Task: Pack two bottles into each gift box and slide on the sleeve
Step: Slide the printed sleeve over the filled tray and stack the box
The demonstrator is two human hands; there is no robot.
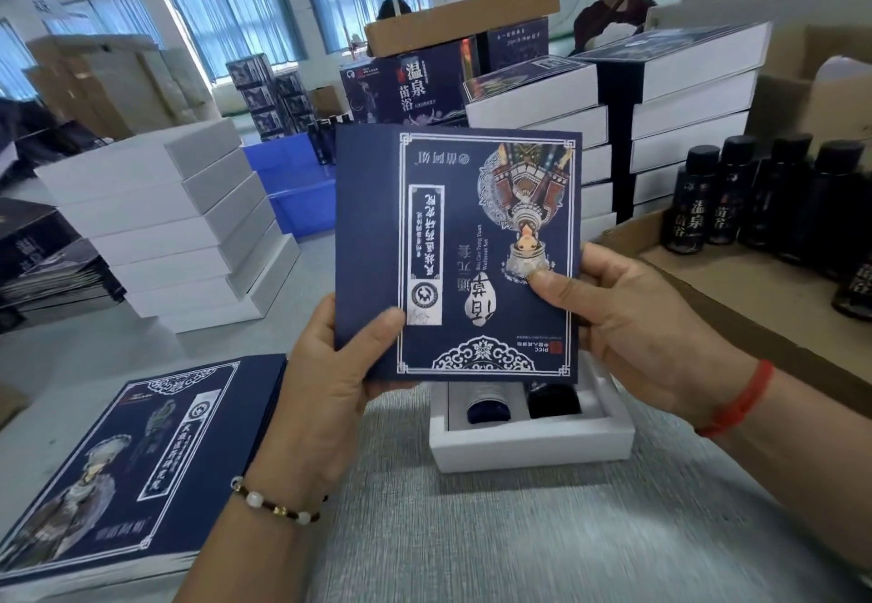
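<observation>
- Blue sleeve (pixel 456 253) held up in the air by both hands; picture side facing up, print upside down; likely being checked or opened before sliding on
- Left hand (pixel 330 380) gripping the sleeve's near left corner; thumb on top, fingers curled under
- Right hand (pixel 627 319) pinching the near right edge; thumb pressed on the printed face, fingers behind
- White gift box (pixel 528 442) resting on the grey bench (pixel 472 546), just below the sleeve and partly hidden by it; two dark bottles (pixel 488 409) lying side by side in the white tray; packing step looks done, sleeve not yet on
- Near end of the box open to the front; clear bench there for lowering and lining up the sleeve
- Tight on the sides; stack of flat sleeves (pixel 132 470) near on the left, cardboard tray (pixel 736 291) of spare bottles (pixel 741 196) near on the right
- Piles of white boxes (pixel 155 224) behind; little room for pushing far back
</observation>
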